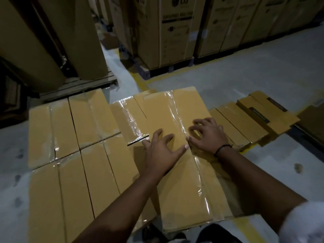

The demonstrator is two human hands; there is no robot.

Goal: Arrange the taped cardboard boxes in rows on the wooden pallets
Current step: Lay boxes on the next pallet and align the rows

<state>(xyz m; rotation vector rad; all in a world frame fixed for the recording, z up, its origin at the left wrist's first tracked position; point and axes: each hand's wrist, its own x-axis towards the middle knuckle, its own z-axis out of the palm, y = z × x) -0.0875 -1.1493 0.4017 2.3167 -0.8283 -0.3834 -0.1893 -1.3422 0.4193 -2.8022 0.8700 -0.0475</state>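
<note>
A long taped cardboard box [185,186] lies in front of me, clear tape running along its top seam. My left hand [162,149] presses flat on its top with fingers spread. My right hand [207,135] rests on the same top just right of the tape, fingers bent with the tips touching the cardboard. To the left, several taped boxes [70,137] lie side by side in two rows. Another taped box [129,116] sits partly under the one I touch. No pallet shows beneath them.
Flattened cardboard pieces [254,120] lie on the grey floor to the right. Tall printed cartons [168,32] stand on pallets at the back. Big brown rolls [52,37] stand on a wooden pallet [84,85] at the back left. A yellow floor line [142,81] runs between.
</note>
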